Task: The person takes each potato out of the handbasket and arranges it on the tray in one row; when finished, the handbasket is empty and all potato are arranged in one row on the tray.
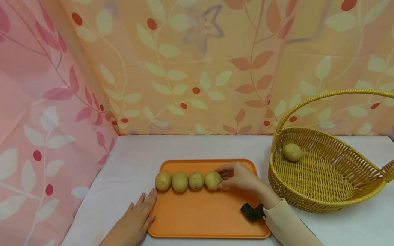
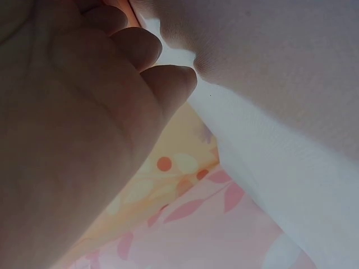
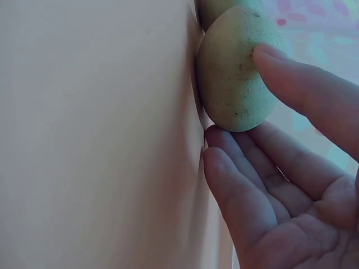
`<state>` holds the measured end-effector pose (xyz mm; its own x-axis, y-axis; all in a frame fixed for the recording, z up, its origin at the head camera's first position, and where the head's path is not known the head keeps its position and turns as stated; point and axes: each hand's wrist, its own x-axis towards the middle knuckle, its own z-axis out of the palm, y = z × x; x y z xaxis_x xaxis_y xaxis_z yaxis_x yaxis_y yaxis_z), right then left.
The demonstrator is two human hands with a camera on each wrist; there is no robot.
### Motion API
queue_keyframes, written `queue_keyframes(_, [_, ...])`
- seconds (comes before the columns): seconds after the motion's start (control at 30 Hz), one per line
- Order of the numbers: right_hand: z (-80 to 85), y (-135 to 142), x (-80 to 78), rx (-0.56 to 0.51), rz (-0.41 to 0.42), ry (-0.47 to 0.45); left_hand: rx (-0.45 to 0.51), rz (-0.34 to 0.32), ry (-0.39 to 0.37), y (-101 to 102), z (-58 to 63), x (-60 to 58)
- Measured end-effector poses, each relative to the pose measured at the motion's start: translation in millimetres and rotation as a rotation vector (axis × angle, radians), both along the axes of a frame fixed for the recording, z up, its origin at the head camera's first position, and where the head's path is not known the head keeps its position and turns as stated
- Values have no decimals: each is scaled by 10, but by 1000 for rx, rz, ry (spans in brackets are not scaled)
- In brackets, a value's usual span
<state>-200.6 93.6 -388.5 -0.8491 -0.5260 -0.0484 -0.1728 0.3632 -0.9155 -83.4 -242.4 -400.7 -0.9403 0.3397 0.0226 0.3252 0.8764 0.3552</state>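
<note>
Several potatoes (image 1: 180,182) lie side by side in a row along the far part of an orange tray (image 1: 196,217). At the right end of that row, my right hand (image 1: 240,176) pinches the last potato (image 1: 212,180). In the right wrist view the thumb presses on this potato (image 3: 233,73) and other fingers touch its near end. My left hand (image 1: 135,221) rests on the table at the tray's left edge, fingers extended and fingertips close to the leftmost potato (image 1: 163,180). It holds nothing.
Right of the tray stands a yellow wicker basket (image 1: 323,201) with a tall handle, and one potato (image 1: 291,152) inside it. A black object (image 1: 251,212) shows beside the right sleeve, over the tray. Patterned cloth (image 1: 167,83) hangs behind the white-covered table (image 1: 125,161).
</note>
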Motion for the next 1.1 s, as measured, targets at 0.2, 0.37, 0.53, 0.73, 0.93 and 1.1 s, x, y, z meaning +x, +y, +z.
queue_keyframes(0.2, [12,-11,6,-1,11,14,-2,-2,1,-11,-7,0])
queue_keyframes(0.37, [19,-23,12,2,11,17,-2,4,-13,-20,-8,2])
queue_keyframes(0.53, [10,2,-1,-8,25,3,0,5,-24,-17,-2,2])
queue_keyframes(0.73, [23,47,-8,-19,41,-22,3,3,-29,-8,13,-3])
queue_keyframes(0.93, [76,76,1,-10,24,-15,2,4,-22,1,24,5])
queue_keyframes(1.1, [255,153,21,-33,8,23,19,8,-31,5,31,11])
